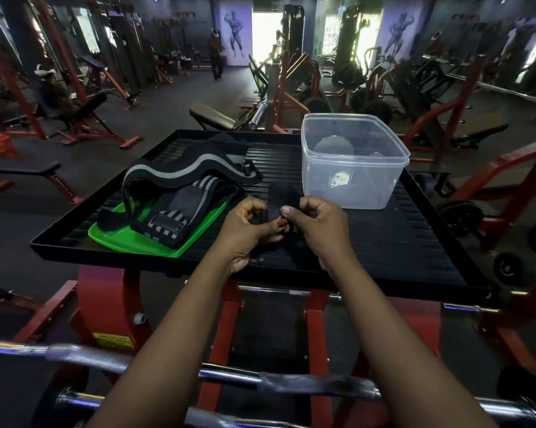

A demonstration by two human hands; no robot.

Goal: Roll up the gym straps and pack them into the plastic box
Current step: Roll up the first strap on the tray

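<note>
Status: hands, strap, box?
Left hand and right hand pinch black strap above tray. Box open, looks empty. Other straps lie on green lid. Nothing between hands and box.

One view: wide-angle head camera, worn by person. Faces forward and down along both forearms. Tray close, mid-frame; left hand and right hand near centre. Bar nearest, along bottom. Gym floor recedes, upper half.

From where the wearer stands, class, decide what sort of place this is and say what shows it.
Almost certainly a gym: red-framed weight machines and padded benches fill the floor, bodybuilder posters hang on the far wall, and a barbell lies in the foreground.
</note>
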